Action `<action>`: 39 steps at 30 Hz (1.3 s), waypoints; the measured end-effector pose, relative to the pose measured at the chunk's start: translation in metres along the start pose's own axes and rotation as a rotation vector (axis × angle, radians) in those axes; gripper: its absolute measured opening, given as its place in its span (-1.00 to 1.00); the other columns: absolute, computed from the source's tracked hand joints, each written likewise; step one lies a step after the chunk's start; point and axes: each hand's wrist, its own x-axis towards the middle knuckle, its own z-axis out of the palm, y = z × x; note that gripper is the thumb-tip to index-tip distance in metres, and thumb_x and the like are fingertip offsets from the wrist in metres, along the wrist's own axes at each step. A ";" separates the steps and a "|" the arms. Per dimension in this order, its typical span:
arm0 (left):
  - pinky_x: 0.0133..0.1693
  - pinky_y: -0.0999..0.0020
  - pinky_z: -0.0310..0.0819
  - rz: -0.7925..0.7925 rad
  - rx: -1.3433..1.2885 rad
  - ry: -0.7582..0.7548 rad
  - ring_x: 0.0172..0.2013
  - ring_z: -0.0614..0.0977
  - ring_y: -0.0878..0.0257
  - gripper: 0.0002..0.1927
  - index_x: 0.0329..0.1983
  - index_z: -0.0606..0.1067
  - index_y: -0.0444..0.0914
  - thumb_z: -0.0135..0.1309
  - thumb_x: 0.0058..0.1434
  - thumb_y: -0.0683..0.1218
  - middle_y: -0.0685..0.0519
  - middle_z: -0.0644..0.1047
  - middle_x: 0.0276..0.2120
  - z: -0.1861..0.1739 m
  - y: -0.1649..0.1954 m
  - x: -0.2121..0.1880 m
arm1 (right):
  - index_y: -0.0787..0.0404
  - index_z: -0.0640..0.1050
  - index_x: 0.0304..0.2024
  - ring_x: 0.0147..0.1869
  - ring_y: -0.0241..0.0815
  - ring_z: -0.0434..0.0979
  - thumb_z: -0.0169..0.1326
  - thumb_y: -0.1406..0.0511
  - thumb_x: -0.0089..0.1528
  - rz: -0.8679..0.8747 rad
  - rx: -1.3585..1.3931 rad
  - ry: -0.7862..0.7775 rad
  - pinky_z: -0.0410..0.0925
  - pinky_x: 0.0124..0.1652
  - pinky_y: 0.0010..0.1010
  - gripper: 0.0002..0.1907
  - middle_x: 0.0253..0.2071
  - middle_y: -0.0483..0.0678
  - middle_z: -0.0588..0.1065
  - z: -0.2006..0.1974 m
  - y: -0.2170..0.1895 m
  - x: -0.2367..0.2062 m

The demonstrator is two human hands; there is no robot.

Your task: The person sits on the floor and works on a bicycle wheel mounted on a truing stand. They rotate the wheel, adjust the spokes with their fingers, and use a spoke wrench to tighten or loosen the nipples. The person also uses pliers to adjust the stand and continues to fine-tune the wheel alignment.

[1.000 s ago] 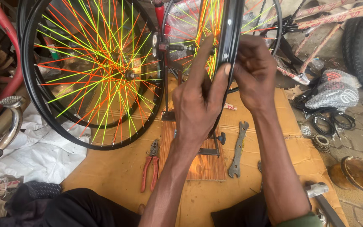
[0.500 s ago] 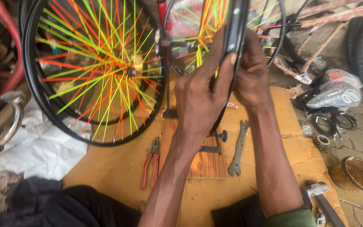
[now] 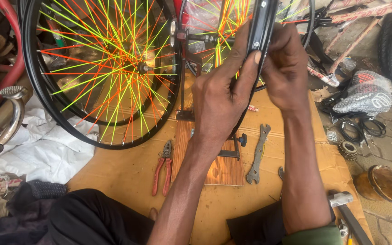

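Observation:
A black bicycle rim (image 3: 262, 23) with orange and yellow-green spokes stands edge-on in a truing stand (image 3: 184, 86) on a wooden base (image 3: 225, 170). My left hand (image 3: 221, 97) grips the rim's near edge from the left, thumb pressed on it. From the right, my right hand (image 3: 286, 68) pinches the same rim with its fingers curled around it. What the fingertips hold at the rim is hidden. A second finished wheel (image 3: 103, 72) with the same coloured spokes leans to the left.
On the brown cardboard sheet (image 3: 128, 174) lie red-handled pliers (image 3: 162, 168), a flat spanner (image 3: 258, 154) and a hammer (image 3: 345, 211). White cloth (image 3: 37, 149) and a chrome pipe (image 3: 5, 127) sit left. A bicycle saddle (image 3: 364, 97), a sprocket (image 3: 349, 149) and a round tin (image 3: 384, 183) lie right.
The view has shifted slightly. Both hands stay on the rim, and my left thumb and fingers have worked a little higher along its edge.

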 end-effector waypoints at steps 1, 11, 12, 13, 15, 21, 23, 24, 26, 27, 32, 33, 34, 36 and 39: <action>-0.53 0.42 0.39 0.013 -0.006 0.010 -0.65 0.48 0.48 -0.60 0.39 0.41 -0.13 0.11 0.54 -0.03 0.00 0.56 -0.56 0.001 0.000 0.000 | 0.23 0.26 -0.24 0.02 -0.37 0.37 0.04 0.48 0.42 -0.065 -0.047 0.011 0.28 0.05 -0.54 -0.77 -0.03 -0.11 0.40 0.001 0.003 -0.001; -0.38 0.25 0.48 -0.072 -0.076 -0.109 -0.43 0.55 0.21 -0.38 0.37 0.31 -0.38 0.20 0.32 -0.08 -0.18 0.60 -0.04 -0.018 -0.014 -0.041 | 0.34 0.40 -0.05 0.08 -0.27 0.55 0.07 0.61 0.36 -0.130 -0.255 0.209 0.50 0.12 -0.40 -0.80 0.16 0.02 0.45 0.013 0.010 -0.008; -0.26 0.24 0.55 0.029 -0.064 -0.118 -0.28 0.62 0.16 -0.43 0.39 0.28 -0.37 0.15 0.39 -0.09 -0.20 0.58 -0.02 -0.024 -0.016 -0.052 | 0.31 0.39 -0.01 0.12 -0.26 0.56 0.09 0.60 0.36 -0.096 -0.169 0.249 0.49 0.10 -0.44 -0.76 0.14 0.01 0.48 0.007 0.006 -0.007; -0.14 0.22 0.62 0.128 -0.053 -0.126 -0.13 0.69 0.12 -0.47 0.40 0.25 -0.36 0.11 0.45 -0.11 -0.23 0.55 0.00 -0.028 -0.020 -0.060 | 0.28 0.37 0.02 0.16 -0.26 0.57 0.11 0.60 0.35 -0.061 -0.081 0.284 0.49 0.09 -0.47 -0.72 0.12 0.00 0.51 0.003 0.002 -0.009; -0.13 0.21 0.63 0.128 -0.031 -0.178 -0.15 0.71 0.10 -0.48 0.42 0.24 -0.36 0.06 0.46 -0.15 -0.24 0.58 -0.01 -0.033 -0.026 -0.076 | 0.25 0.38 0.04 0.11 -0.25 0.59 0.14 0.58 0.31 0.012 0.059 0.250 0.51 0.01 -0.46 -0.66 0.03 -0.02 0.55 -0.003 -0.003 -0.017; -0.21 0.21 0.59 0.085 0.037 -0.203 -0.26 0.73 0.09 -0.47 0.49 0.22 -0.35 0.00 0.49 -0.21 -0.20 0.63 -0.14 -0.024 -0.027 -0.071 | 0.29 0.49 0.11 0.15 -0.23 0.54 0.12 0.47 0.32 0.148 0.037 0.006 0.43 0.15 -0.41 -0.71 0.06 -0.02 0.54 -0.004 0.016 -0.035; -0.19 0.25 0.60 0.102 0.023 -0.157 -0.23 0.75 0.10 -0.49 0.50 0.23 -0.31 -0.01 0.52 -0.20 -0.19 0.63 -0.09 -0.021 -0.020 -0.060 | 0.32 0.53 0.16 0.06 -0.24 0.53 0.10 0.38 0.52 0.200 -0.015 0.022 0.40 0.06 -0.45 -0.81 0.02 0.02 0.55 -0.004 0.026 -0.027; -0.21 0.27 0.60 0.083 0.023 -0.155 -0.25 0.75 0.12 -0.50 0.50 0.25 -0.30 0.00 0.53 -0.20 -0.17 0.64 -0.12 -0.020 -0.017 -0.055 | 0.28 0.53 0.16 0.06 -0.23 0.56 0.08 0.30 0.51 0.180 0.121 0.033 0.43 0.04 -0.45 -0.77 0.03 0.01 0.56 -0.003 0.029 -0.023; -0.22 0.28 0.61 0.078 0.027 -0.136 -0.25 0.76 0.14 -0.50 0.49 0.26 -0.28 0.01 0.53 -0.19 -0.16 0.64 -0.11 -0.017 -0.012 -0.045 | 0.21 0.51 0.16 0.06 -0.20 0.62 0.04 0.14 0.51 0.129 0.389 0.046 0.48 0.02 -0.45 -0.68 0.05 -0.01 0.58 0.003 0.034 -0.011; -0.21 0.28 0.61 0.082 0.032 -0.122 -0.22 0.76 0.13 -0.50 0.49 0.26 -0.27 0.02 0.52 -0.18 -0.17 0.64 -0.08 -0.016 -0.010 -0.043 | 0.24 0.51 0.14 -0.02 -0.21 0.59 0.04 0.19 0.54 0.112 0.386 0.059 0.45 -0.06 -0.47 -0.74 -0.05 0.00 0.56 0.006 0.034 -0.007; -0.15 0.34 0.63 0.111 0.004 -0.093 -0.17 0.75 0.18 -0.56 0.47 0.24 -0.24 -0.01 0.57 -0.17 -0.13 0.63 -0.11 -0.016 -0.008 -0.045 | 0.23 0.49 0.16 -0.04 -0.22 0.62 0.01 0.29 0.50 0.132 0.376 0.080 0.46 -0.19 -0.53 -0.78 -0.09 0.03 0.60 0.020 0.017 -0.004; -0.18 0.34 0.62 0.092 0.003 -0.103 -0.20 0.75 0.20 -0.54 0.48 0.26 -0.23 -0.01 0.56 -0.17 -0.12 0.64 -0.14 -0.016 -0.009 -0.046 | 0.20 0.48 0.13 -0.05 -0.26 0.60 0.06 0.33 0.40 0.197 0.354 0.088 0.46 -0.17 -0.53 -0.75 -0.11 -0.01 0.59 0.019 0.012 -0.004; -0.20 0.34 0.62 0.069 0.004 -0.112 -0.24 0.75 0.22 -0.53 0.49 0.28 -0.23 -0.01 0.55 -0.17 -0.10 0.64 -0.18 -0.016 -0.009 -0.048 | 0.17 0.47 0.10 -0.06 -0.30 0.59 0.12 0.37 0.30 0.264 0.333 0.094 0.46 -0.16 -0.54 -0.69 -0.12 -0.05 0.58 0.017 0.006 -0.003; -0.20 0.34 0.61 0.061 -0.004 -0.116 -0.25 0.75 0.23 -0.54 0.49 0.28 -0.22 -0.01 0.57 -0.17 -0.10 0.64 -0.18 -0.016 -0.010 -0.050 | 0.16 0.42 0.03 -0.09 -0.34 0.55 0.21 0.44 0.25 0.230 0.274 0.088 0.44 -0.13 -0.56 -0.66 -0.15 -0.09 0.54 0.017 -0.001 -0.002; -0.24 0.31 0.59 0.050 0.016 -0.113 -0.26 0.73 0.20 -0.52 0.49 0.27 -0.24 0.00 0.55 -0.17 -0.11 0.64 -0.17 -0.014 -0.012 -0.049 | 0.22 0.32 -0.15 -0.13 -0.33 0.43 0.39 0.46 0.30 -0.083 -0.089 0.174 0.33 -0.15 -0.60 -0.58 -0.17 -0.08 0.42 0.024 -0.004 0.004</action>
